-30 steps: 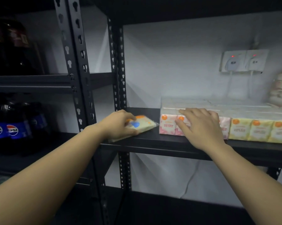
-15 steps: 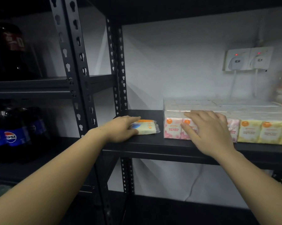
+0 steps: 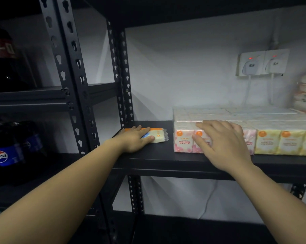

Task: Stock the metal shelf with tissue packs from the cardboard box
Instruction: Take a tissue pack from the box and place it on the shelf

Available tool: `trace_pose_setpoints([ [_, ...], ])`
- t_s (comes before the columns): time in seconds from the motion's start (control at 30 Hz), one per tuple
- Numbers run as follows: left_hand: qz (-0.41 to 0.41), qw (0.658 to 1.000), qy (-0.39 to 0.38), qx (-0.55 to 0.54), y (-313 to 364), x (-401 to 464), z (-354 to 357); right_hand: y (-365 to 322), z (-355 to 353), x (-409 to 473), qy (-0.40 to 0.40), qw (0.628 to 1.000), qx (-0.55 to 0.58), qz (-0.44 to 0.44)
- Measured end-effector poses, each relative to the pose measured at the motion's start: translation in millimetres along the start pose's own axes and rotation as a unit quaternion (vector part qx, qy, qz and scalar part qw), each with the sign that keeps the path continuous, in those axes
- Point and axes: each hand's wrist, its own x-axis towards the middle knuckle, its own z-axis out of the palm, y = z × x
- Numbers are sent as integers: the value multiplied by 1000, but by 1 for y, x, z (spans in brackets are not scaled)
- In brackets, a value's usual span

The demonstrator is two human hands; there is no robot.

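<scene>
- Left hand (image 3: 134, 140) lies flat on one loose pack (image 3: 157, 136), fingers straight, pressing it onto the shelf (image 3: 157, 159) near the left post.
- Right hand (image 3: 222, 143), fingers spread and relaxed, rests on the front of the pink packs (image 3: 183, 140).
- Three yellow packs (image 3: 282, 142) show right of them.
- Two sockets (image 3: 263, 62) on the far wall.
- Pepsi bottles (image 3: 2, 152) far left.

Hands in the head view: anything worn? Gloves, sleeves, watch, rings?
Nothing visible. The left hand and right hand are both bare, with no gloves, and no rings can be made out. Both forearms are uncovered all the way to the frame edge: no sleeves, watch, bands or markings.
</scene>
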Motion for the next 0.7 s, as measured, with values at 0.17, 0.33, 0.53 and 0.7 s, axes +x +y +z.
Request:
trace_pose_setpoints([
  [0.17, 3, 1000, -9, -14, -5, 29, -5, 0, -2, -1, -6, 1000, 9, 2],
  [0.33, 4, 999, -12, -32, -12, 60, -6, 1, -2, -3, -2, 1000, 16, -3],
  [0.53, 24, 998, -10, -49, -17, 97, -5, 2, 1, -3, 9, 1000, 17, -4],
  [0.7, 31, 997, -17, -74, -19, 119, -7, 1, 3, -1, 19, 1000, 14, -1],
])
